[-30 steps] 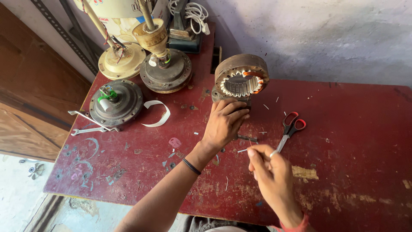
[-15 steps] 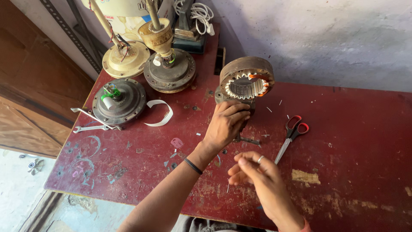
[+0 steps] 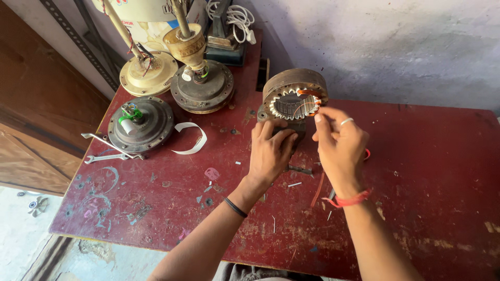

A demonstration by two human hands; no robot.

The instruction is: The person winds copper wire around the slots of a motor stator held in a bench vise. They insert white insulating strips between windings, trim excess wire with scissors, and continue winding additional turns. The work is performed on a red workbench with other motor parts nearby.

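From the head camera I look down on a worn red table (image 3: pixel 432 171) set against a grey wall. My left hand (image 3: pixel 271 151) lies curled over the dark base under the stator (image 3: pixel 294 99) — a round rusty-brown motor ring standing on edge at the far middle of the table, its pale slot liners and copper-coloured winding facing me. The fingers are bent and closed against that base, steadying it. My right hand (image 3: pixel 341 148) is just right of the ring, fingers drawn together at its near right edge where an orange wire shows; I cannot tell whether the fingertips actually pinch the wire.

To the left, well apart from the hands, sits a dark round motor housing (image 3: pixel 140 124) with a green part on top, two spanners (image 3: pixel 107 148) beside it and a curled white strip (image 3: pixel 190 138) just to its right. Farther back stand a brown motor housing (image 3: pixel 203 88) and a cream fan base (image 3: pixel 148 75). A coiled white cable (image 3: pixel 237 18) lies at the far edge.
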